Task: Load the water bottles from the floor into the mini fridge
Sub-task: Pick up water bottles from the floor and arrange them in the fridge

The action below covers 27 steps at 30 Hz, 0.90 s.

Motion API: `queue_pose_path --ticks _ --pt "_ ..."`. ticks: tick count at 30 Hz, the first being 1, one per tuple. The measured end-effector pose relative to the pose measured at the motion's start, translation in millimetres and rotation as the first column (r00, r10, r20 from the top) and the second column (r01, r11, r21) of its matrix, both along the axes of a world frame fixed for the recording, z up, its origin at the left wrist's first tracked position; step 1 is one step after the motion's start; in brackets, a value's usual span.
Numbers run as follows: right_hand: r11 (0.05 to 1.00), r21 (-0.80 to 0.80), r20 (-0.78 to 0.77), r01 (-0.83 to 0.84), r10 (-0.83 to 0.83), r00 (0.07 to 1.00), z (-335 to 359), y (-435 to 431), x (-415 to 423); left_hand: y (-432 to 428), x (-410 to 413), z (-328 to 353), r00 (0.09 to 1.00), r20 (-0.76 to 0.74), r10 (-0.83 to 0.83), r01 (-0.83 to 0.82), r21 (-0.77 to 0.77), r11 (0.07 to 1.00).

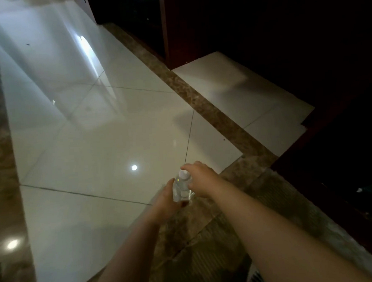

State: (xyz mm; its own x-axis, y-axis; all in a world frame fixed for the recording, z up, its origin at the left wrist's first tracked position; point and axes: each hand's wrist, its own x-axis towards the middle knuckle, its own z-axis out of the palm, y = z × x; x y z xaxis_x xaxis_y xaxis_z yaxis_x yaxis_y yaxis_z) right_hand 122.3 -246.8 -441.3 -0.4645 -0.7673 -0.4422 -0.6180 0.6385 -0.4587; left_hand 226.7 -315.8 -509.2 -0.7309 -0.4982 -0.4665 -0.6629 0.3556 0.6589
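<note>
The glossy white tiled floor (90,145) fills most of the view and mirrors several ceiling lights. A brown marble border strip (211,111) runs diagonally across it, from the upper middle down toward the lower right. Dark reddish wooden furniture (261,29) takes up the upper right; its details are lost in shadow.

Two bare forearms reach in from the bottom edge and meet over the spot where the white tiles give way to the brown marble. The left hand (165,199) cups the lower left side of a clear water bottle (181,187), with its fingers curled round the base and the thumb pointing up along the bottle's side. The right hand (201,180) grasps the upper part, one finger arched over the top and the thumb against the right side.

The bottle stands roughly upright between the two hands. I cannot tell whether its base touches the floor. Its white cap (184,174) shows just under the right hand's finger.
</note>
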Motion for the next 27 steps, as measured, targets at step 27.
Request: queue_pose_path --ticks 27 --pt "0.993 0.079 -0.106 -0.090 0.098 0.990 49 41 -39 61 -33 7 0.954 -0.264 0.144 -0.085 0.222 0.971"
